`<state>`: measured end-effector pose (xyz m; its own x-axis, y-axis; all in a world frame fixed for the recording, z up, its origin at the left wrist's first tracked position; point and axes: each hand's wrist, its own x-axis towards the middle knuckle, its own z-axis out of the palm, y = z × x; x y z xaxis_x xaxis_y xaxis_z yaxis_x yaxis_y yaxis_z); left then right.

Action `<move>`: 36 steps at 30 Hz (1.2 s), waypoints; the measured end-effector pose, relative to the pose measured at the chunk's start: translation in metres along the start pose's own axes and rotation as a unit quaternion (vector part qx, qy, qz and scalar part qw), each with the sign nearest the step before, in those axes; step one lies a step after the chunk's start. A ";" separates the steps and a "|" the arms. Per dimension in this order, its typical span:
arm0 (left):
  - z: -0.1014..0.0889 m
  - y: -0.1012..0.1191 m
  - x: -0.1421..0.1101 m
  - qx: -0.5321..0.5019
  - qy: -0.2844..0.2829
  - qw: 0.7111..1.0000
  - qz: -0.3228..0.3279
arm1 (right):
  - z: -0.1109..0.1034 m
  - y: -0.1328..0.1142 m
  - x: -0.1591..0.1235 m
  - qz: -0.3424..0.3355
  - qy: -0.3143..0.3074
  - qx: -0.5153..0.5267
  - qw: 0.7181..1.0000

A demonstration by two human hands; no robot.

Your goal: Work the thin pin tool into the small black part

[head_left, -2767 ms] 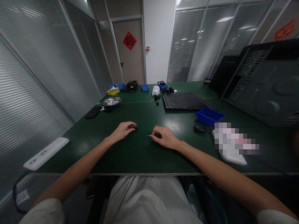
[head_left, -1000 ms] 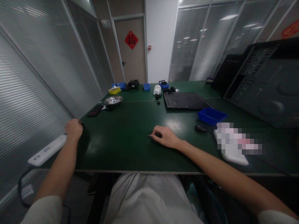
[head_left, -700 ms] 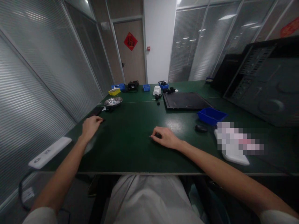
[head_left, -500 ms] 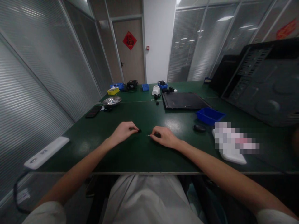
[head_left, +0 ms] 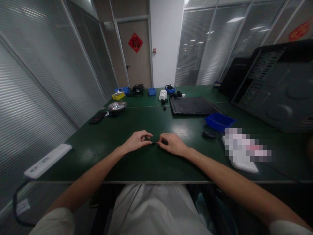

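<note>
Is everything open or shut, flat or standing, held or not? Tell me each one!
Left hand: open, fingers spread
Small black piece: between the hands
Right hand: closed, pinching
Thin metal tip: poking out of the pinch
Door: shut
Phone: lying flat
Black panel: lying flat
Metal bowl: upright, things inside

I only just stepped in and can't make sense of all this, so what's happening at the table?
A person sits at a green table, working with both bare hands. The right hand pinches a small item with a thin, light tip pointing toward the left hand. The left thumb is at a small black piece by that tip; whether the two are joined is too small to tell. Farther off lie a metal bowl and a blue tray.
</note>
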<state>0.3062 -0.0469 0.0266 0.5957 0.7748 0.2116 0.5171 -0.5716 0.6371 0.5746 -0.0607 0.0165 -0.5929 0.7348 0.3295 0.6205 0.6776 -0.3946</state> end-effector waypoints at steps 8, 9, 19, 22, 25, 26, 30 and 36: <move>0.002 0.006 0.003 -0.008 -0.025 0.999 0.036 | 0.000 -0.001 -0.001 -0.006 0.002 0.003 1.000; 0.001 0.007 0.003 -0.011 -0.025 0.999 0.036 | 0.000 -0.001 -0.001 -0.009 0.004 0.006 1.000; 0.004 0.008 0.001 -0.078 0.008 0.997 0.006 | -0.001 0.000 -0.002 -0.028 0.047 0.041 0.998; 0.004 0.008 0.001 -0.053 0.013 0.998 0.017 | -0.001 -0.001 -0.001 -0.030 0.034 0.029 0.999; 0.006 0.008 0.001 -0.025 -0.013 0.999 0.033 | 0.000 -0.004 -0.001 -0.038 0.004 0.003 0.999; 0.007 0.008 0.001 -0.024 -0.020 0.999 0.036 | 0.000 -0.005 -0.001 -0.041 -0.002 -0.001 0.999; 0.014 0.007 0.002 -0.037 -0.015 0.998 0.040 | 0.002 -0.006 -0.002 -0.045 -0.011 -0.002 0.999; 0.022 0.003 0.004 -0.090 0.004 0.996 -0.005 | 0.006 -0.002 -0.003 -0.049 -0.007 0.015 0.999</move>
<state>0.3236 -0.0515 0.0133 0.5852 0.7831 0.2106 0.4036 -0.5065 0.7619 0.5720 -0.0644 0.0115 -0.6577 0.6642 0.3552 0.5432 0.7450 -0.3872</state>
